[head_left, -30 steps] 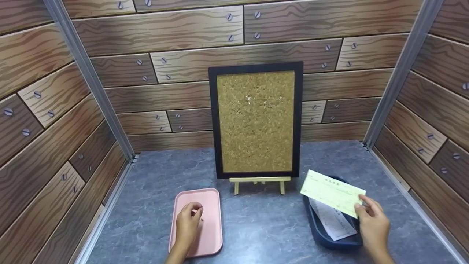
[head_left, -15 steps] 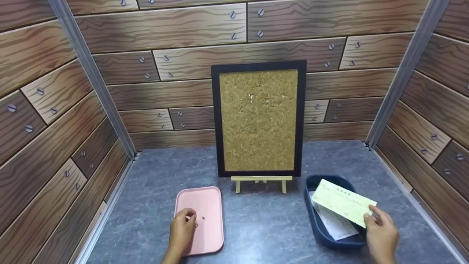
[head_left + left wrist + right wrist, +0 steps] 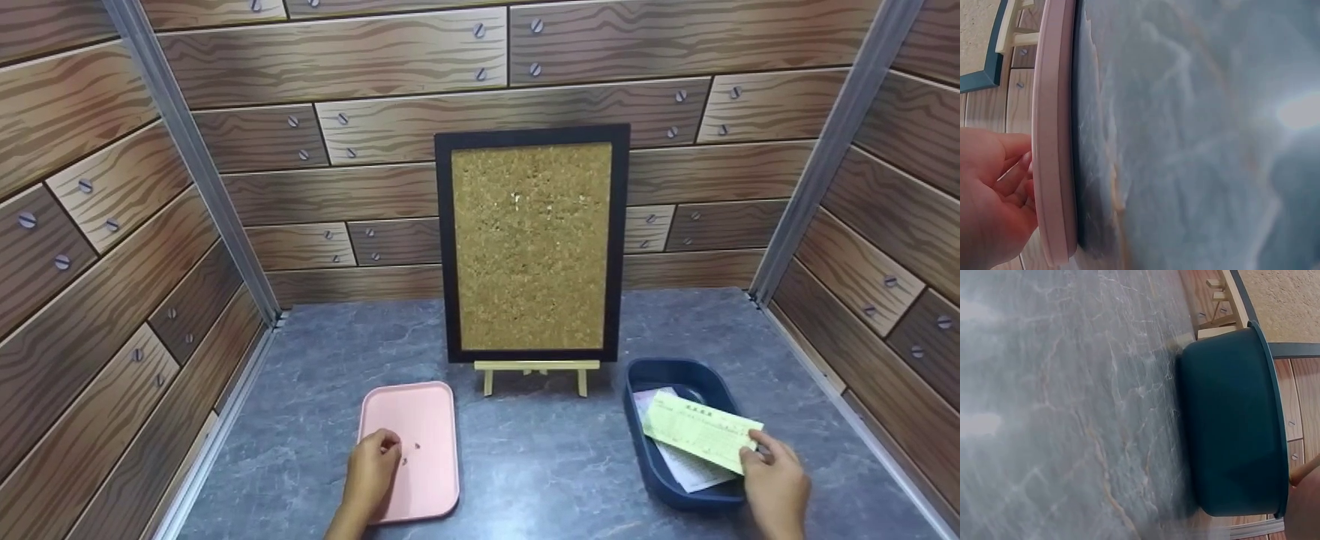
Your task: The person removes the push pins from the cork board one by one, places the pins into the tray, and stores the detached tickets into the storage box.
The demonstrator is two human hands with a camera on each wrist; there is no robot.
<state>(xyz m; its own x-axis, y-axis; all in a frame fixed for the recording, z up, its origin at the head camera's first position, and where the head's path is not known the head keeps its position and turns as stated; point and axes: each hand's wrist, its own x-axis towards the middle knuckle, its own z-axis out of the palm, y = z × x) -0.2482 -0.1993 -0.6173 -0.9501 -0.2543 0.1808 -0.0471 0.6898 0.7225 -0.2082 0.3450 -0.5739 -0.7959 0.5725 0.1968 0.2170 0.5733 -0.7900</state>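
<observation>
My right hand (image 3: 778, 480) pinches the right end of a pale green paper slip (image 3: 701, 431) with printed text and holds it tilted over a dark blue bin (image 3: 637, 450). Under the slip, white and lilac papers (image 3: 694, 471) lie in the bin. My left hand (image 3: 369, 469) is over the left side of a pink tray (image 3: 431, 495), fingers curled and thumb near the index finger. Beside its fingertips lie two tiny dark objects (image 3: 417, 446), too small to identify. In the left wrist view the tray's rim hides the fingertips, so anything between them is hidden.
A black-framed cork board (image 3: 532, 255) stands on a small wooden easel (image 3: 537, 366) at the back middle of the grey marbled table (image 3: 525, 465). Wood-patterned walls (image 3: 360, 60) enclose the table at the back and sides.
The green slip has come down with my right hand, lower over the bin. My left hand has shifted left on the tray, and two small objects now show beside its fingers.
</observation>
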